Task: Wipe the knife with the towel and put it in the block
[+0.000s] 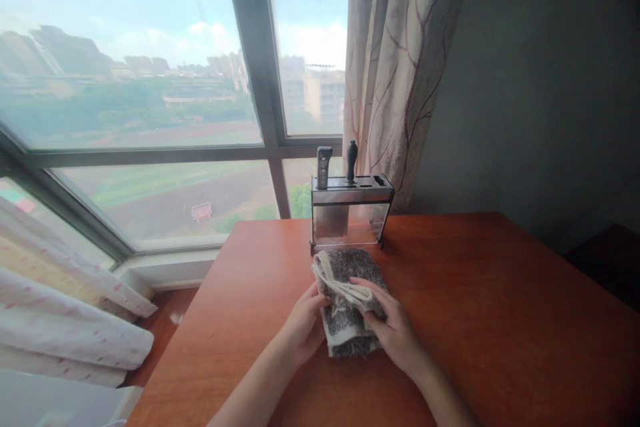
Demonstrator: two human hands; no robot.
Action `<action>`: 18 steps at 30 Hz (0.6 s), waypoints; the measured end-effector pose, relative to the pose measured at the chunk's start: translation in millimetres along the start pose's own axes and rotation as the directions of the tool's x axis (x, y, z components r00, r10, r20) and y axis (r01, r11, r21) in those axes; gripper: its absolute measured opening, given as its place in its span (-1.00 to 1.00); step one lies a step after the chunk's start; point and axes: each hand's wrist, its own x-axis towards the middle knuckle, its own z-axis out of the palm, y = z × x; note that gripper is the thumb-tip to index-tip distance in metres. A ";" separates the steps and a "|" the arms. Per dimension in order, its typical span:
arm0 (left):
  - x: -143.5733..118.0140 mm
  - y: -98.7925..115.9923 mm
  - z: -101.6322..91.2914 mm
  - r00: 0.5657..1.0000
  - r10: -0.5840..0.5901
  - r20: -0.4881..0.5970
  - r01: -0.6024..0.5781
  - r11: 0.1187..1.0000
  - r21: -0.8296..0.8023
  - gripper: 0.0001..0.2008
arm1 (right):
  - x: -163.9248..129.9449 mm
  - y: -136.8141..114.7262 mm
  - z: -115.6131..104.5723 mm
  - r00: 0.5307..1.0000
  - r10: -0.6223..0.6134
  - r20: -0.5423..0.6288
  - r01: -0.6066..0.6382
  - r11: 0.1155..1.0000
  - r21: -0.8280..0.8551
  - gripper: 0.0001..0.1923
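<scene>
A grey-brown towel (350,333) with pale edges lies folded in layers on the wooden table, in front of a knife block. My left hand (306,323) grips the towel's left edge, its thumb on top and the other fingers partly hidden behind the cloth. On the other side, my right hand (387,313) pinches a raised fold of the towel between thumb and fingers. Just behind the cloth stands the clear-sided knife block (353,196), with a cleaver-like grey handle (324,168) and a rounded black handle (352,160) sticking up from its top.
The brown table (480,320) spreads to both sides of my arms, its far edge close behind the knife block. A large window (150,80) and a patterned curtain (400,60) are beyond it. White curtains (65,320) hang at the lower left.
</scene>
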 end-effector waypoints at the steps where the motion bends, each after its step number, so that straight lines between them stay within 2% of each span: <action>1: 0.6 -0.5 -1.5 1.000 -0.002 -0.002 0.002 1.000 -0.004 -0.57 | -0.7 1.9 -0.5 0.997 0.030 -0.065 -0.027 0.999 0.036 -0.64; 3: 2.2 -1.3 -4.4 1.000 -0.008 -0.008 0.008 1.000 -0.013 -0.51 | -2.6 4.5 -2.3 0.977 0.053 -0.205 -0.041 0.997 0.065 -0.62; 5: 3.8 -0.6 -6.4 1.000 -0.011 -0.002 0.011 0.999 -0.035 -0.49 | -4.4 4.5 -3.8 0.969 -0.026 -0.244 0.023 1.000 -0.012 -0.61; 6: 4.4 0.5 -6.9 1.000 -0.019 0.011 0.020 0.998 -0.058 -0.51 | -5.2 3.1 -3.8 0.977 -0.091 -0.195 0.075 0.993 -0.087 -0.60; 8: 4.8 3.8 -7.1 0.996 -0.062 0.057 0.068 0.991 -0.118 -0.61 | -6.4 -2.2 -2.1 0.982 -0.190 0.018 0.188 0.948 -0.255 -0.56; 10: 3.9 7.0 -6.5 0.986 -0.129 0.104 0.144 0.977 -0.157 -0.57 | -7.6 -10.1 0.9 0.955 -0.187 0.231 0.265 0.889 -0.375 -0.48; 12: 1.9 8.1 -5.6 0.980 -0.171 0.102 0.184 0.974 -0.135 -0.50 | -8.9 -18.3 2.8 0.934 -0.145 0.327 0.281 0.865 -0.417 -0.41; 13: 0.9 7.5 -5.2 0.985 -0.159 0.072 0.166 0.981 -0.102 -0.52 | -9.4 -21.5 2.8 0.929 -0.133 0.345 0.277 0.869 -0.410 -0.42; 16: -0.8 3.0 -5.0 0.996 -0.054 -0.064 0.056 0.998 0.031 -0.59 | -9.1 -22.2 -1.1 0.944 -0.122 0.308 0.227 0.916 -0.331 -0.59; 18: -0.3 0.2 -5.7 0.994 -0.022 -0.109 0.031 0.996 0.081 -0.59 | -7.0 -12.3 -5.3 0.985 -0.101 0.143 0.141 0.941 -0.307 -0.68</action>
